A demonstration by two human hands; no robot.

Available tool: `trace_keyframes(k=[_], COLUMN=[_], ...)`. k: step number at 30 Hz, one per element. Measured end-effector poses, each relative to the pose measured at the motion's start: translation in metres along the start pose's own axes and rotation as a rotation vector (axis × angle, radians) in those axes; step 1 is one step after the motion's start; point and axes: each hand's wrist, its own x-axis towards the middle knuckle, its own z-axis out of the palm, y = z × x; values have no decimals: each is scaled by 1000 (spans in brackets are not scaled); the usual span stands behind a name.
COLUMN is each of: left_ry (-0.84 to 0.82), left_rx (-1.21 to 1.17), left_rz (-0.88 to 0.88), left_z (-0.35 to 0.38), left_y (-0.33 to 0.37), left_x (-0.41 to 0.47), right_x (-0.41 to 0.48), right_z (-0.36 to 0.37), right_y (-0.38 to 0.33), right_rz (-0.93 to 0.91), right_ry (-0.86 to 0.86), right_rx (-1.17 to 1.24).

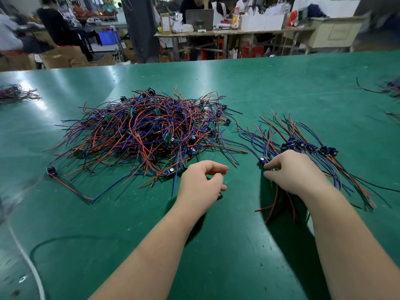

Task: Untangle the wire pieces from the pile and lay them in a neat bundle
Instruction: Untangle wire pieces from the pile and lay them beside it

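Hands (200,184) (297,172), one pinching wire (262,162), tangled red-blue pile (147,133)

A tangled red-blue-black pile (147,135) lies left of the aligned bundle (303,146), one wire piece (263,162) pinched beside it.

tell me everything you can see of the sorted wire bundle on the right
The bundle lies on the green table, right of the tangled pile. Small dark blue-and-black components sit lined up in a row across its middle. Thin red, blue and black insulated leads fan out from them, away from the person and toward the near right. The right hand rests on its near left edge, pinching one wire piece by its component. Red leads stick out beneath the wrist.
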Motion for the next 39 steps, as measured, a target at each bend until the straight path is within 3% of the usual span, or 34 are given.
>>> trace_keyframes(k=[4, 7, 9, 13, 18, 19, 21, 23, 25, 27, 31, 35, 37, 39], left_ry=[16, 16, 14, 28, 33, 32, 35, 24, -3, -68, -175, -178, -181, -219], left_rx=[55, 78, 85, 87, -213, -307, -502, -622, -657, -686, -641, -598, -480, -376], left_rz=[13, 2, 15, 24, -127, -187, -282, -344, -403, -440, -352, -142, 8, 121], left_z=[-1, -1, -1, -1, -1, -2, -6, -10, -14, -17, -18, -15, -15, -13], left_y=[-1, -1, 0, -1, 3, 4, 6, 6, 6, 6, 10, 18, 20, 21], left_x=[0, 0, 0, 2, 9, 11, 13, 14, 16, 18, 14, 4, 0, -3], right_x=[-2, -3, -3, -1, -1, -3, -13, -21, -27, -30, -31, -29, -25, -19], right_z=[3, 10, 19, 38, 35, 34, 30, 24, 20, 16, 11, 4, 3, 3], right_y=[-7, -20, -30, -42, -43, -44, -51, -55, -52, -49, -44, -36, -36, -38], right_rz=[-25, -239, -345, -387, -424, -414, -349, -339, -417, -519, -707, -499, -273, -36], right_ry=[97, 181, 74, -102, -83, -83, -169, -391, -619, -800, -938, -982, -790, -569], right_rx=[-8, 185, 188, -96, 130, 230, 674, 1198, 1435, 1359, 866, 790, 913, 1198])
